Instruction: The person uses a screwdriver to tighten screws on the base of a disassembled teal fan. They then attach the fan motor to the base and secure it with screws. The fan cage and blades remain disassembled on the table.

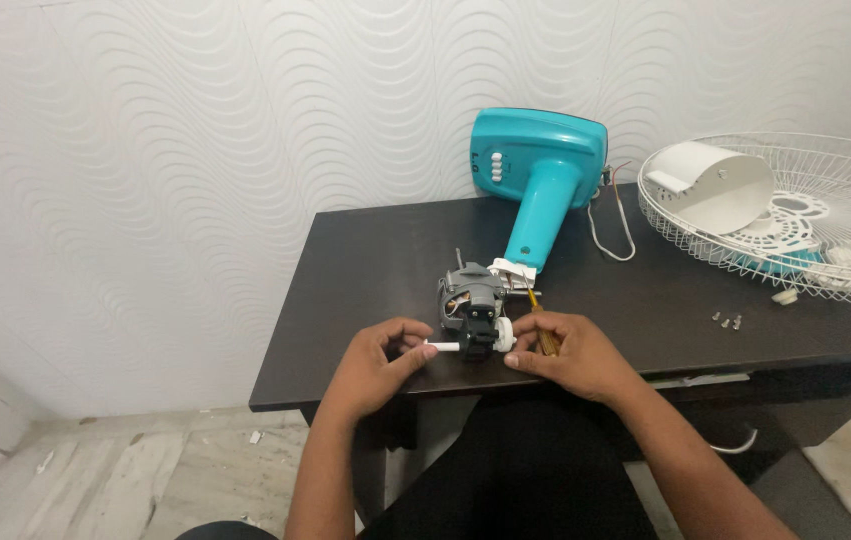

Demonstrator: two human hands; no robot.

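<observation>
— Setting? 
— A dark table (365,260) against a white wave-patterned wall; teal fan base (537,160) upper centre, white fan grille (825,215) far right.

— The hands? 
— Frame centre: left hand (377,362) pinches the motor's (470,305) white shaft (443,346); right hand (567,352) clasps a screwdriver (543,328).

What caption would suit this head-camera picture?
Two hands, left and right, hold a bare fan motor on a dark table.

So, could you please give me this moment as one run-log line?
left hand: pinching white shaft | right hand: holding screwdriver, touching white knob | fan motor: on dark table
</observation>
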